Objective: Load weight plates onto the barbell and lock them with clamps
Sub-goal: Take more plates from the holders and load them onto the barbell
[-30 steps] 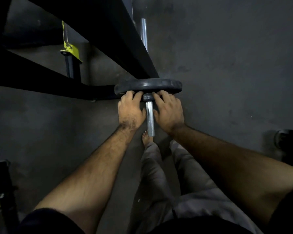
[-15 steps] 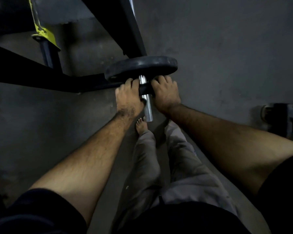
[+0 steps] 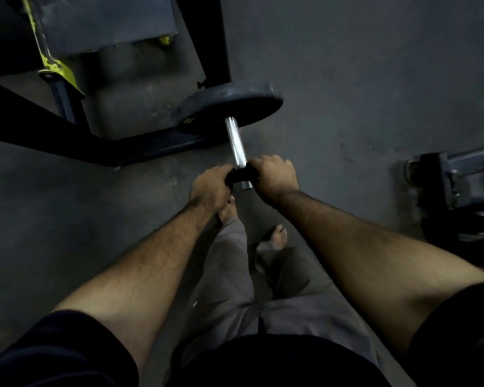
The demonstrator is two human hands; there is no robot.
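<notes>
A black weight plate (image 3: 229,106) sits on the chrome barbell sleeve (image 3: 235,141), which points toward me. Near the sleeve's outer end a black clamp (image 3: 241,175) rings the bar. My left hand (image 3: 210,188) grips the clamp's left side and my right hand (image 3: 275,174) grips its right side. A stretch of bare sleeve lies between the clamp and the plate. The clamp's far side is hidden by my fingers.
A black rack frame (image 3: 140,152) with a yellow upright (image 3: 51,60) stands at the upper left, behind the plate. Dark gym equipment (image 3: 458,185) sits on the floor at the right. My bare feet (image 3: 274,241) stand on the grey floor below the bar end.
Both hands with the clamp have slid away from the plate to the outer end of the sleeve, leaving bare chrome between them. The camera has tilted, showing more of the rack.
</notes>
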